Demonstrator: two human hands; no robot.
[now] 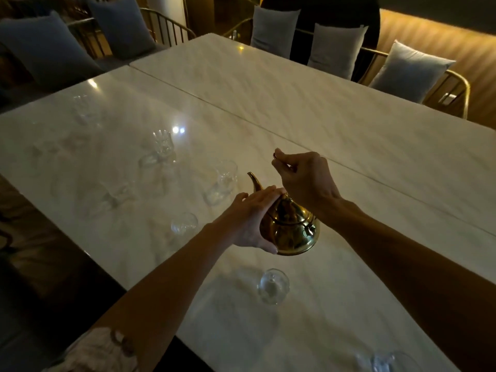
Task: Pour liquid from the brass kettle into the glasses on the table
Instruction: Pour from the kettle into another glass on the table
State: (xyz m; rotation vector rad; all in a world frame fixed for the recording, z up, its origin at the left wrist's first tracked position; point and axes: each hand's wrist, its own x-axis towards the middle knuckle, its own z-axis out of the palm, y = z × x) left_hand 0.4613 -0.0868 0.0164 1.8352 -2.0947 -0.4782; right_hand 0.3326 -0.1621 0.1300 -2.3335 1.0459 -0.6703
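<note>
Brass kettle (291, 229) hangs tilted over the white marble table (322, 111) amid cushioned chairs (410, 71); my left hand (249, 221) lies flat against it, my right hand (303, 175) pinches its handle. Clear glasses (221, 182) look empty.

Restaurant: joined marble tables (335, 108), cushioned chairs (418, 76).

- There is a single view, from a wide-angle camera worn on the person's head, so no second view shares the scene.
- It looks forward and down across the marble table (335, 108), whose edges run diagonally through the frame.
- Both forearms enter from the bottom edge; the left hand (249, 218) and right hand (303, 178) sit near centre, close to the lens.
- Cushioned chairs (410, 71) line the far side, well away.
</note>
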